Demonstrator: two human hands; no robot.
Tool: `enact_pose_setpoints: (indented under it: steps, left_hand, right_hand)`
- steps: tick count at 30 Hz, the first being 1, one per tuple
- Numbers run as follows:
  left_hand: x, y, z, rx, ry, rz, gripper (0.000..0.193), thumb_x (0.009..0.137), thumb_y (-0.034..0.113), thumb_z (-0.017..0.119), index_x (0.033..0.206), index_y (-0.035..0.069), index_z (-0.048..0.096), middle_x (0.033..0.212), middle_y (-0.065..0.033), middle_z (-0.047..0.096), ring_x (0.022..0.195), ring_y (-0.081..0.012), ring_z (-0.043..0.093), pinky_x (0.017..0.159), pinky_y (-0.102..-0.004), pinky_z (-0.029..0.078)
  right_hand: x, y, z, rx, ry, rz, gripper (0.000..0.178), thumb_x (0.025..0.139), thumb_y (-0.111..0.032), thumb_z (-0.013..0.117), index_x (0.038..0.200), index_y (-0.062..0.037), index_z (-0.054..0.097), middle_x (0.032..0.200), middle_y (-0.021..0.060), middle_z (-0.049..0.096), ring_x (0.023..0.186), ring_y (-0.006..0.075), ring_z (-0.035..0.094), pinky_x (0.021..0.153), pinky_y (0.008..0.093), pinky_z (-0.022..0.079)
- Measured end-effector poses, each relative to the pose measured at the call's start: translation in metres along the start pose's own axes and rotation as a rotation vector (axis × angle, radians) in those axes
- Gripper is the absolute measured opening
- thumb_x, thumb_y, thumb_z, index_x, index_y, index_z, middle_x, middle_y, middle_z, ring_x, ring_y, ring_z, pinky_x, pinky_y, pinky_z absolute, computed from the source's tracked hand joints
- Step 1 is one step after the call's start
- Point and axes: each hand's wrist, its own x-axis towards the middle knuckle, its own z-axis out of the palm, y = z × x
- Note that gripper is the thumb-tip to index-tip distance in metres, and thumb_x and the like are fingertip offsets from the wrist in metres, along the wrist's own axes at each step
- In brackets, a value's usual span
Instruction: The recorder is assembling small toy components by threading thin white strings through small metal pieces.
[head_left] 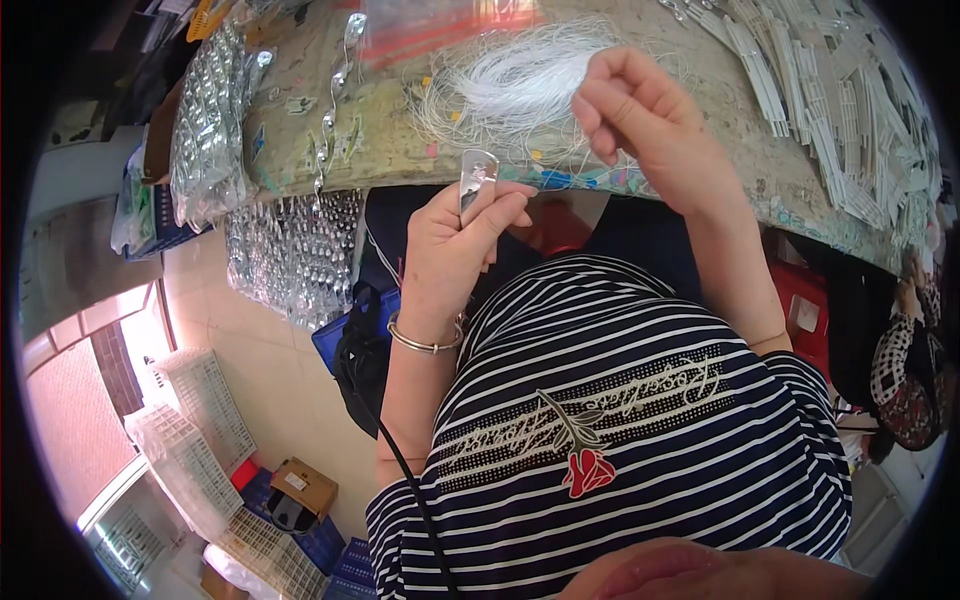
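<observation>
Though partly covered by the fingers, shows up clearly as a flat, shiny silver metal piece with a rounded top [478, 180], held upright at the near edge of a worn, paint-spotted table [385, 125]. Is grasped in the bare left hand [450, 235], between thumb and curled fingers. Wears a silver-coloured metal bangle [430, 346] on that wrist. Lifts the bare right hand [645, 115] over the table, with fingers bent and thumb close to the fingertips; cannot tell whether grasping a thread there. Has just beside that hand a loose coil of thin white string [520, 80], spread on the tabletop, and beyond it a clear plastic bag with red bands [450, 28]. Left of the coil, bears a row of shiny silver strips [340, 75] and a bulging clear bundle of silvery pieces [210, 140]; on the right, a heap of flat white strips [850, 110]. Lower left, shows pale lattice baskets [185, 460] near a brown cardboard box [305, 485]. Is dressed in a navy, white-striped shirt [560, 535].
</observation>
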Motion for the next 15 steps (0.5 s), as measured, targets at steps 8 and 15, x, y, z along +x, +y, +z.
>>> enact_pose_setpoints:
  steps: [8, 15]
  left_hand:
    - [0.006, -0.001, -0.002, 0.032, 0.050, 0.038, 0.021, 0.084, 0.011, 0.065, 0.102, 0.001, 0.066, 0.083, -0.0021, 0.068, 0.048, 0.0005, 0.041, 0.042, -0.0143, 0.033]
    - [0.013, 0.002, 0.010, 0.111, -0.030, 0.026, 0.032, 0.082, 0.011, 0.067, 0.113, 0.005, 0.062, 0.069, 0.0070, 0.056, 0.050, 0.0004, 0.041, 0.046, -0.0144, 0.035]
  right_hand:
    - [-0.005, -0.005, -0.018, -0.097, 0.072, -0.055, 0.008, 0.096, -0.016, 0.047, 0.097, -0.0083, 0.050, 0.078, -0.0017, 0.053, 0.062, 0.0032, 0.046, 0.055, 0.0173, 0.037]
    - [-0.010, -0.055, -0.030, -0.066, 0.351, -0.094, 0.009, 0.094, -0.012, 0.048, 0.090, -0.0052, 0.048, 0.072, 0.0014, 0.054, 0.056, 0.0069, 0.047, 0.051, 0.0195, 0.039]
